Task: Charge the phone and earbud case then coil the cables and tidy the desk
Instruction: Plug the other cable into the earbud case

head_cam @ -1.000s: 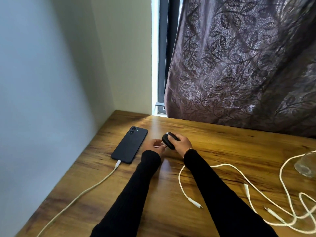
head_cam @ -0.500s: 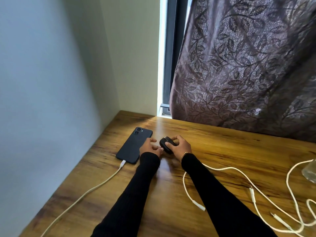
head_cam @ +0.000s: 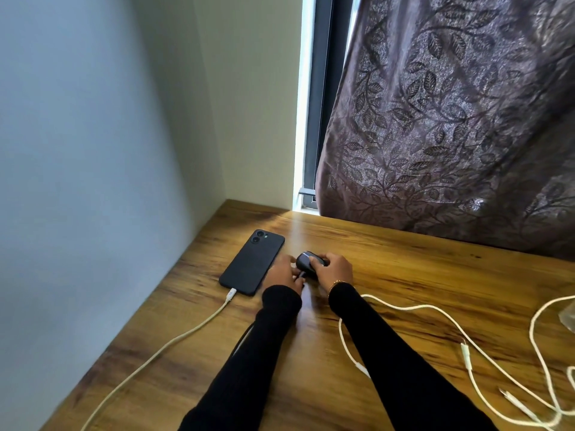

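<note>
A black phone (head_cam: 252,262) lies face down on the wooden desk (head_cam: 420,275) near the left wall, with a white cable (head_cam: 174,342) plugged into its near end. Just right of it, my right hand (head_cam: 334,272) grips a small black earbud case (head_cam: 306,263) that sits on the desk. My left hand (head_cam: 284,272) pinches a dark plug at the case's near side; a thin dark cable runs back beside my left sleeve. The plug and the case's port are hidden by my fingers.
Several loose white cables (head_cam: 466,356) with bare plugs sprawl over the right part of the desk. A clear glass object (head_cam: 567,317) sits at the right edge. A wall closes the left side, and a patterned curtain (head_cam: 451,119) hangs behind the desk.
Both hands have stayed on the earbud case, which now rests lower on the desk. The view has tilted up and shifted slightly.
</note>
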